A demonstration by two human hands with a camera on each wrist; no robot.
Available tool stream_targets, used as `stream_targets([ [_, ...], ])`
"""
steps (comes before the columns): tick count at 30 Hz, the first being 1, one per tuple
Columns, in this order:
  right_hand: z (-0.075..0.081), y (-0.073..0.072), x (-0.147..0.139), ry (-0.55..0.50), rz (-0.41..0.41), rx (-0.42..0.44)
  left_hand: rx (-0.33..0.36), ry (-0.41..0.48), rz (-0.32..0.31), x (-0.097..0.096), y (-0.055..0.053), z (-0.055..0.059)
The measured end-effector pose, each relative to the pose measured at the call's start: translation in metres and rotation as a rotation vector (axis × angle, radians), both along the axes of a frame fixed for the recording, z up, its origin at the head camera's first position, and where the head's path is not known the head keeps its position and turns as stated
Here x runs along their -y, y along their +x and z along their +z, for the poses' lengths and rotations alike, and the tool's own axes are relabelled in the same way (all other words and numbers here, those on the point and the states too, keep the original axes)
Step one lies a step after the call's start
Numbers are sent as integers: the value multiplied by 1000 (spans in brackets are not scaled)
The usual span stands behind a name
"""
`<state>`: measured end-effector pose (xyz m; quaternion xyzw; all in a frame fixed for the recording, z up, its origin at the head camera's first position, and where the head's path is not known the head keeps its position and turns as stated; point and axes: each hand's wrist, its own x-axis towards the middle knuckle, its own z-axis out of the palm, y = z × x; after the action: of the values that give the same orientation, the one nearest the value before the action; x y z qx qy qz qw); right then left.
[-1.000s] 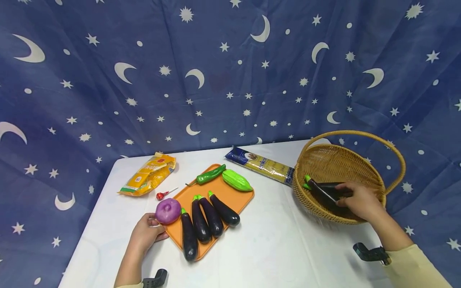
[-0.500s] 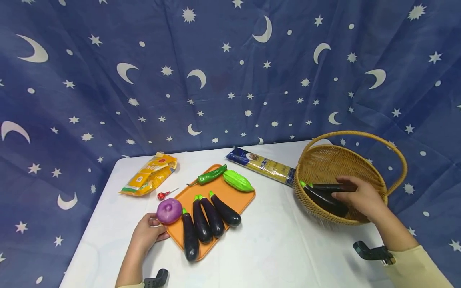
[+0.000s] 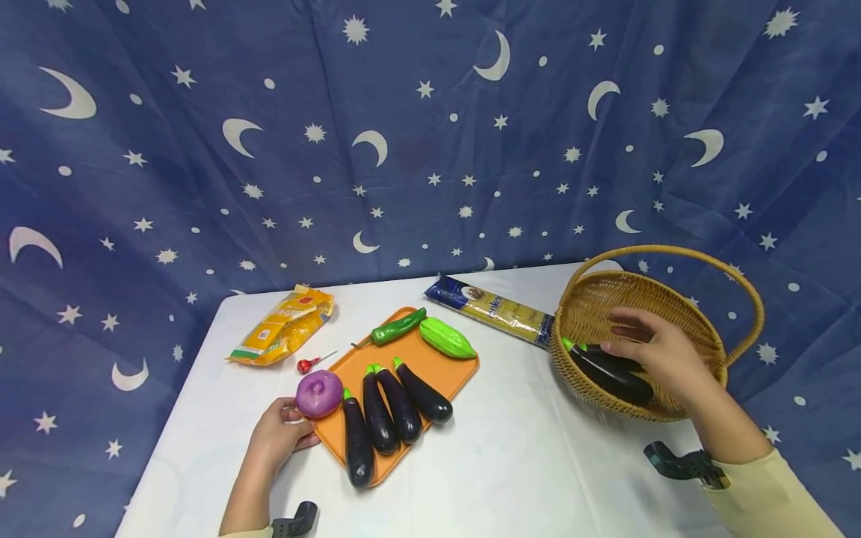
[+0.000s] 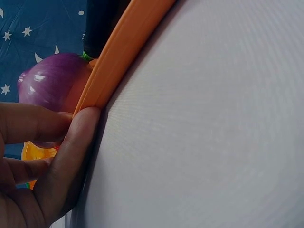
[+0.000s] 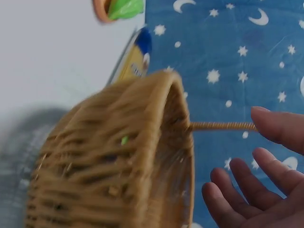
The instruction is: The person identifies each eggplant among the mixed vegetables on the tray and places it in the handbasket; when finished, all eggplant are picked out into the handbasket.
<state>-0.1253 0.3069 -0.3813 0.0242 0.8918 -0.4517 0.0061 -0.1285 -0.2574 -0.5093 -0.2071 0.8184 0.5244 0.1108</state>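
Observation:
My left hand [image 3: 276, 437] pinches the near left corner of an orange tray [image 3: 430, 368] between thumb and fingers; the left wrist view shows the thumb on the rim. Right beside those fingers sits a purple onion [image 3: 319, 394]. Several eggplants [image 3: 374, 417] lie side by side on the tray, stems pointing away. My right hand [image 3: 666, 359] hovers over the wicker basket [image 3: 592, 295], fingers spread and holding nothing in the right wrist view. Under it in the basket lie two eggplants [image 3: 608, 377], one partly hidden by the other and the hand.
A green chili pepper [image 3: 399, 326] and a light green star fruit [image 3: 447, 338] lie along the tray's far edge. Behind are a yellow bag [image 3: 282, 329] and a red lollipop [image 3: 308, 365]. A spaghetti packet [image 3: 494, 310] reaches the basket, whose tall handle [image 3: 747, 284] arches above.
My right hand has set an eggplant down beside another in the basket, let go and lifted slightly away. The left hand keeps its pinch on the tray; the head view has shifted a little.

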Motion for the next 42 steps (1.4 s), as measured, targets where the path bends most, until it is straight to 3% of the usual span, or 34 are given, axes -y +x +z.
stream_targets([
  [8, 18, -7, 22, -30, 34, -11, -5, 32, 3, 0, 1, 0],
  [16, 31, -18, 51, -119, 129, -53, -19, 57, 5, 0, 1, 0],
  [28, 27, -34, 94, -155, 153, -17, -39, 65, 4, 1, 3, 0],
  [42, 15, -40, 127, -202, 181, -6, -56, 76, -2, 2, 3, -3],
])
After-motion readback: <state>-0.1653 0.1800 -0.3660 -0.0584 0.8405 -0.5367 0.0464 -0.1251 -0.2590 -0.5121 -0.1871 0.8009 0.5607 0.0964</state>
